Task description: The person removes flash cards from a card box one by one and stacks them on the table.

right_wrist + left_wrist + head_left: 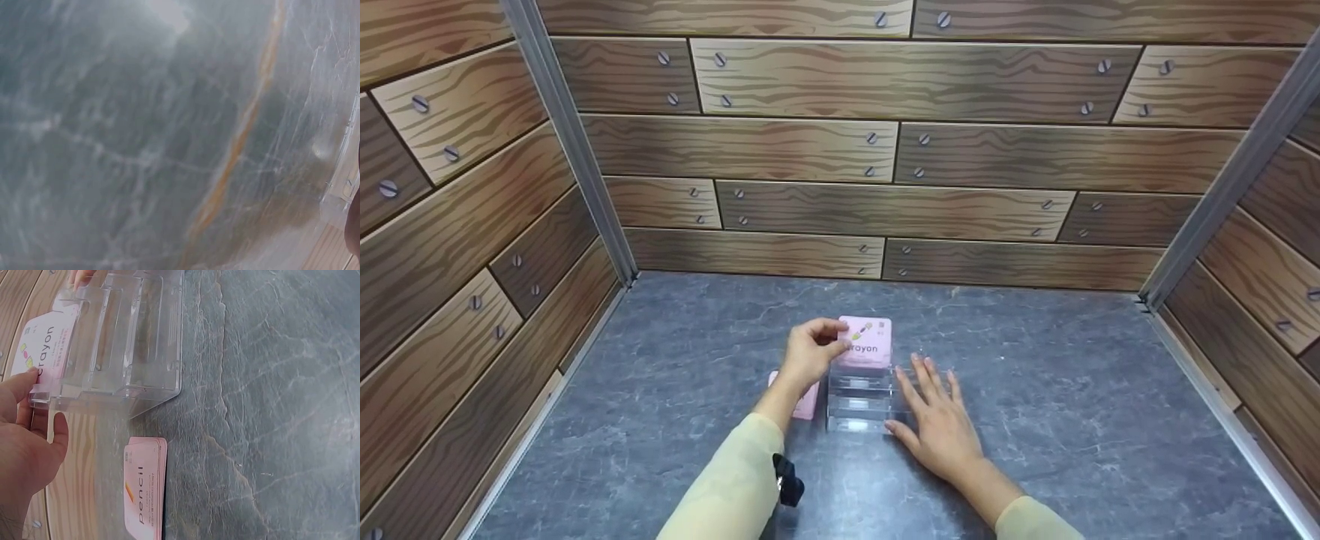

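Though partial in head view — pencil cards (147, 495) legible in left wrist's.

The pink card (874, 339) at the far end of the clear stepped rack (859, 405) bears the word "crayon" in dark lowercase letters, with smaller print below it that is too fine to read. On the table (1072, 420) to the left of the rack, the pink card stack (142, 495) reads "pencil" on top in similar dark lowercase lettering, and the small print beneath that word is likewise illegible.
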A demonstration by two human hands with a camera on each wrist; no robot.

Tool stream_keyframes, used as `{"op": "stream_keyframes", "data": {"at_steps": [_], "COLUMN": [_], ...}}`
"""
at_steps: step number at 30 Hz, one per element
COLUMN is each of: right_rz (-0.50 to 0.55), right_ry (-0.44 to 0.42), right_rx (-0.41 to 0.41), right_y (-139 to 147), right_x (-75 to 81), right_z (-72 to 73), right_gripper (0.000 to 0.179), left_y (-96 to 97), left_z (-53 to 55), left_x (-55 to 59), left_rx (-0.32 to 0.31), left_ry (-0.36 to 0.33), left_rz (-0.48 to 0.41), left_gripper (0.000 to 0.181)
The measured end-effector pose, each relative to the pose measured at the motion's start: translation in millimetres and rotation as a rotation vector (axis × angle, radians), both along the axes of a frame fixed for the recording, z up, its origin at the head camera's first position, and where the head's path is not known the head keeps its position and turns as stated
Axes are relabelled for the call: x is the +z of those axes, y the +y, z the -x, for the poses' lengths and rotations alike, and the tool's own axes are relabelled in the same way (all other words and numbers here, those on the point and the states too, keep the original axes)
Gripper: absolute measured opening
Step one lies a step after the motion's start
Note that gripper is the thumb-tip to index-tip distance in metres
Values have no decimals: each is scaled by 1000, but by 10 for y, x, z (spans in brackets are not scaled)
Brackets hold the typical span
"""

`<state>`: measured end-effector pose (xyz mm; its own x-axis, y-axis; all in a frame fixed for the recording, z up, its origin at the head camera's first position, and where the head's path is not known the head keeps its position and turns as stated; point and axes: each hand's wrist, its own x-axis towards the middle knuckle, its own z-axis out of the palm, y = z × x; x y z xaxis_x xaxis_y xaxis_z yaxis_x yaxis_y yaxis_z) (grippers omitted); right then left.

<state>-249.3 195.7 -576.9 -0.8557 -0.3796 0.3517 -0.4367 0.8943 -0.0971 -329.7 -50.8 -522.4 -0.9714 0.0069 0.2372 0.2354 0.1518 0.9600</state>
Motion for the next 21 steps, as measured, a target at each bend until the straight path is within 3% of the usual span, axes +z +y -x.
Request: {"op": "stream_keyframes", "data": {"at_steps": [21], "right_rz": [-18], "right_ry": [-10], "right_rx": [-13], "right_y": [-11], "right_x": [10], "right_z": [-15], "right_gripper": [84], "left_y": [-13], "left_z": [10], "left_x": [-11], "left_rx": [-1], "left_ry": [13], "left_rz": [-11], "left_gripper": [21]}}
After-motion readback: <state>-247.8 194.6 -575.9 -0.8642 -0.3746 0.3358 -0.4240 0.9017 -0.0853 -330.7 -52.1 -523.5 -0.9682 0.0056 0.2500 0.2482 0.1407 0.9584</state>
